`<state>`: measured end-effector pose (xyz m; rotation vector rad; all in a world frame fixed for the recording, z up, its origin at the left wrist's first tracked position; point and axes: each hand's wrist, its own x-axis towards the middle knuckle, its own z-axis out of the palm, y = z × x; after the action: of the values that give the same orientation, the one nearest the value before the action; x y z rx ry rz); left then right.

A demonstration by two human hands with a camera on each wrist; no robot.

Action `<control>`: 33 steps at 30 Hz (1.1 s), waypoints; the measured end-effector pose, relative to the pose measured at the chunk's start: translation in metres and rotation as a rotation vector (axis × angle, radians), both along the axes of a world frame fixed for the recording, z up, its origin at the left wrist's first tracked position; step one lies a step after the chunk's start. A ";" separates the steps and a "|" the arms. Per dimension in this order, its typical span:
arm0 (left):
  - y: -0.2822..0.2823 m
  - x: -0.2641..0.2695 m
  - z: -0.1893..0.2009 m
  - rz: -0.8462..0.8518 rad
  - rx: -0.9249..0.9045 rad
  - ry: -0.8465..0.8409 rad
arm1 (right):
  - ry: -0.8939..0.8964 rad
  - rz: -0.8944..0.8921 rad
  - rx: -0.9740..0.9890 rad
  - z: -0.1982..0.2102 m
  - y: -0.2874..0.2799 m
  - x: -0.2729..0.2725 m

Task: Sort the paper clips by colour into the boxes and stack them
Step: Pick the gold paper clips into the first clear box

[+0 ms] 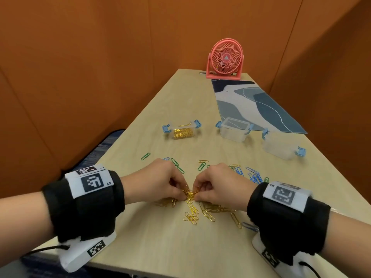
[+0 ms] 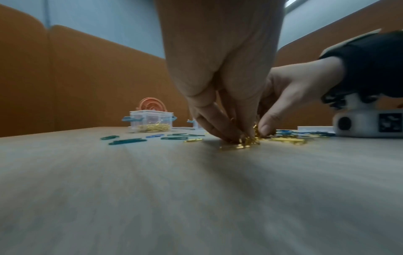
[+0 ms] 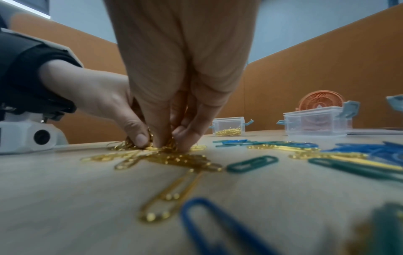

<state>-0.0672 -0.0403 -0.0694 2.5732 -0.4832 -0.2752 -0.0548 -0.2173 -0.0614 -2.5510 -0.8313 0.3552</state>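
From the head camera: a pink fan stands at the table's far end, at 12 o'clock, with a blue patterned mat lying just in front of it, running toward 2 o'clock. Three clear boxes with blue latches sit across the middle: one part-filled with gold clips at 11 o'clock, an open box at 12 to 1 o'clock, a third box at 2 o'clock. Green clips and blue clips are scattered between the boxes and the hands, pointing every way. The left hand and right hand meet at centre, knuckles up, fingers curled down, both pinching a bunch of gold clips; loose gold clips lie flat at 6 o'clock of the hands.

From the left wrist: the left hand reaches down, fingertips on the table, pinching the gold bunch; the right hand comes in from 3 o'clock, its thumb pressed to the same bunch. The gold-filled box stands at 10 o'clock, the fan behind it.

From the right wrist: the right hand points straight down, fingers closed on the gold heap; the left hand enters from 9 o'clock, thumb on the clips. A long gold clip lies lengthwise toward the camera, a blue one beside it at 5 o'clock.
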 end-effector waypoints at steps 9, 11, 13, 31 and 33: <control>-0.007 0.016 0.026 0.440 -0.793 0.779 | -0.072 -0.101 0.274 0.027 -0.014 0.006; -0.014 0.017 0.026 0.516 -0.949 0.852 | -0.103 -0.093 0.349 0.031 -0.011 0.006; -0.019 0.018 0.022 0.513 -1.049 0.909 | -0.112 -0.071 0.386 0.032 -0.005 0.005; 0.002 0.126 0.072 0.660 -0.706 0.558 | -0.049 0.016 -0.111 0.003 -0.055 -0.011; -0.004 0.141 0.075 0.698 -0.825 0.484 | -0.061 -0.001 -0.072 0.003 -0.055 -0.009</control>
<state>0.0742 -0.0444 0.0055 1.6412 0.4130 -0.3359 -0.0641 -0.2725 -0.0583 -2.6403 -0.8544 0.3131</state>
